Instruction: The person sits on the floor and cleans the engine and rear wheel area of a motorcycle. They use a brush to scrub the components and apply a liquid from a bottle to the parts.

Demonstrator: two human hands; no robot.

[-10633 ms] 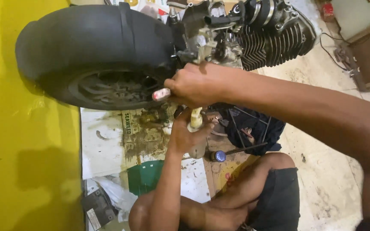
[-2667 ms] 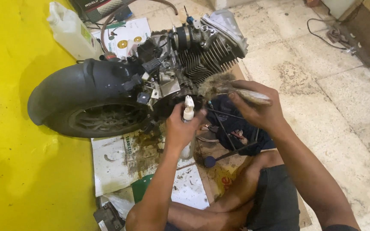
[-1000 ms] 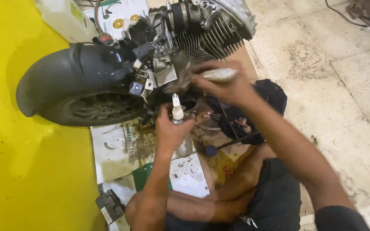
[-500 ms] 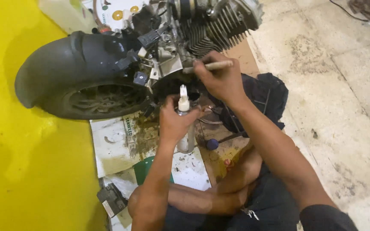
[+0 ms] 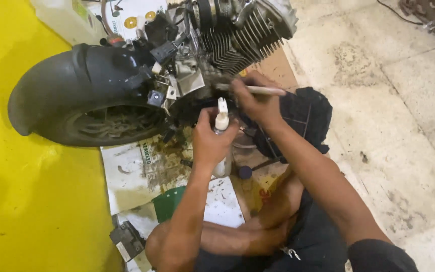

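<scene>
1. Our left hand (image 5: 211, 138) was closed around a small white spray bottle (image 5: 221, 132), its nozzle standing upright above our fingers and pointing toward the engine at about twelve o'clock
2. Our right hand (image 5: 254, 100) was pinched shut on a slim pale-handled brush (image 5: 258, 90), held nearly level; its working end at nine o'clock was tucked against the engine casing (image 5: 192, 80), too dark there for us to see the bristles
3. The two hands sat close together, the right at one o'clock from the left, both just below the finned cylinder (image 5: 242, 35)
4. We judged the bottle light and thin-walled, likely slick with oil, so a full wrap round its body suited it better than a fingertip hold
5. We judged the brush light and stiff, best held near the middle of the handle as it was
6. The black mudguard and tyre (image 5: 84, 98) lay at nine o'clock from our hands, on the yellow floor (image 5: 31, 201)
7. Oil-stained paper sheets (image 5: 142, 171) lay under our left forearm, a dark cloth (image 5: 305, 118) at three o'clock, a green tub (image 5: 169, 201) at seven o'clock
</scene>
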